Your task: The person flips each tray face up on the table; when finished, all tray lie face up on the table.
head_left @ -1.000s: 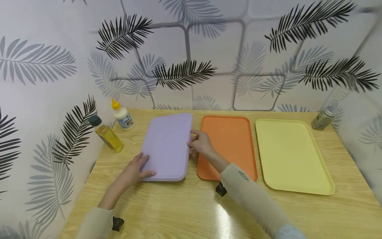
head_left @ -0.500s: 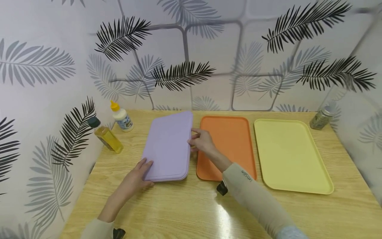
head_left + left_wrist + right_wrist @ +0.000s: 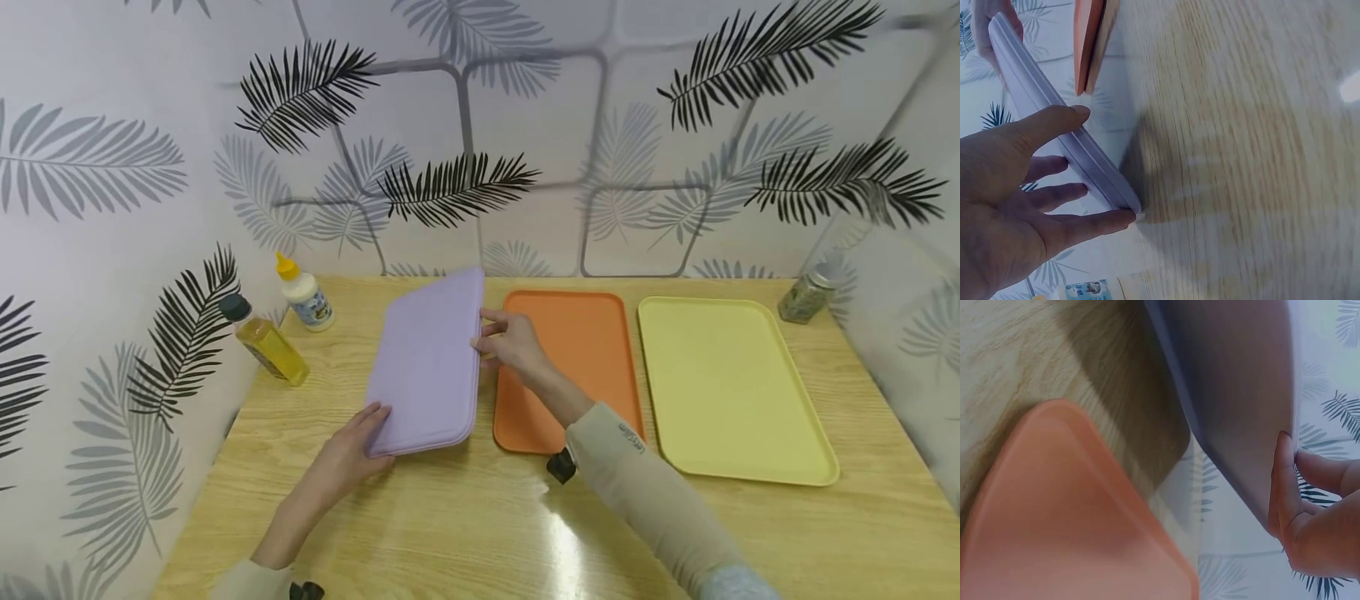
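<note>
A purple tray (image 3: 427,358) leans over the left part of the table, its right side raised and its left side low. Its rim (image 3: 1085,153) shows layered lines in the left wrist view. My left hand (image 3: 352,450) holds the near left corner, thumb on the near edge and fingers at the left side. My right hand (image 3: 517,342) pinches the raised right edge between thumb and fingers; in the right wrist view those fingers (image 3: 1285,487) lie against the tray's underside (image 3: 1235,381).
An orange tray (image 3: 577,358) lies flat just right of the purple one, partly under my right forearm. Further right is a yellow tray (image 3: 735,383). A glue bottle (image 3: 309,300) and an oil bottle (image 3: 273,346) stand left; a jar (image 3: 806,296) stands back right.
The purple tray's right side has risen and the tray tilts more steeply. My right hand has moved up with it. My left thumb has gone from the top surface to the near edge.
</note>
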`<action>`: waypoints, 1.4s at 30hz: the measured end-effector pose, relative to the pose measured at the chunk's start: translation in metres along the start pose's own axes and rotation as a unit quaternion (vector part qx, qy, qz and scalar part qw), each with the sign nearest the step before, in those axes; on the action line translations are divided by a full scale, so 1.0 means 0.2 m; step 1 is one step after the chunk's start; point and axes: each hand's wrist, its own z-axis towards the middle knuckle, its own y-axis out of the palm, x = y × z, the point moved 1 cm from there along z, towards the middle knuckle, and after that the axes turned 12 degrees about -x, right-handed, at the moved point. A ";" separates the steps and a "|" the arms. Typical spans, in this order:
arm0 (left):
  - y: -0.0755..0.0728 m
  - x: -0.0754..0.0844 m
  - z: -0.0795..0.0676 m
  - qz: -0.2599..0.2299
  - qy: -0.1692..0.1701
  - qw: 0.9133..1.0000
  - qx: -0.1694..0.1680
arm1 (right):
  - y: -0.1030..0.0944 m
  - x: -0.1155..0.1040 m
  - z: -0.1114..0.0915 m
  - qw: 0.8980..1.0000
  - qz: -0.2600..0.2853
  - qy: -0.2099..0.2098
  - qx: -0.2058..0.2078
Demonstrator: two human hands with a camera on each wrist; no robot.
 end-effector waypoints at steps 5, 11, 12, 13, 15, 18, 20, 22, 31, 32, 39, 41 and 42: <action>0.02 0.03 0.00 -0.034 -0.009 0.999 0.006 | 0.00 -0.05 0.00 1.000 0.000 -0.002 0.002; 0.03 0.07 -0.01 -0.033 0.000 0.999 0.024 | 0.01 -0.09 0.01 1.000 0.018 -0.012 0.000; 0.03 0.08 -0.01 -0.034 0.002 0.999 0.028 | 0.01 -0.10 0.01 1.000 0.023 -0.014 -0.001; 0.03 0.08 -0.01 -0.036 0.003 0.999 0.032 | 0.01 -0.12 0.01 0.999 0.027 -0.017 -0.001; 0.03 0.10 -0.02 -0.043 0.004 0.998 0.039 | 0.02 -0.14 0.01 0.999 0.035 -0.023 -0.003; 0.03 0.13 -0.03 -0.064 0.002 0.997 0.045 | 0.04 -0.18 0.00 0.998 0.047 -0.030 -0.008; 0.03 0.14 -0.03 -0.081 0.002 0.996 0.045 | 0.06 -0.20 0.00 0.998 0.052 -0.035 -0.011; 0.03 0.16 -0.04 -0.095 0.002 0.994 0.044 | 0.08 -0.22 0.00 0.997 0.061 -0.041 -0.015; 0.02 0.24 -0.06 -0.113 0.064 0.987 0.095 | 0.15 -0.30 0.01 0.992 0.105 -0.064 -0.026; 0.02 0.25 -0.07 -0.109 0.080 0.985 0.105 | 0.16 -0.31 0.01 0.992 0.109 -0.065 -0.027; -0.04 0.37 -0.09 -0.103 0.151 0.972 0.146 | 0.20 -0.35 0.02 0.990 0.117 -0.076 -0.022; -0.06 0.40 -0.10 -0.112 0.156 0.969 0.153 | 0.21 -0.36 0.02 0.990 0.116 -0.078 -0.019; -0.06 0.42 -0.10 -0.114 0.154 0.969 0.157 | 0.22 -0.36 0.02 0.990 0.114 -0.078 -0.018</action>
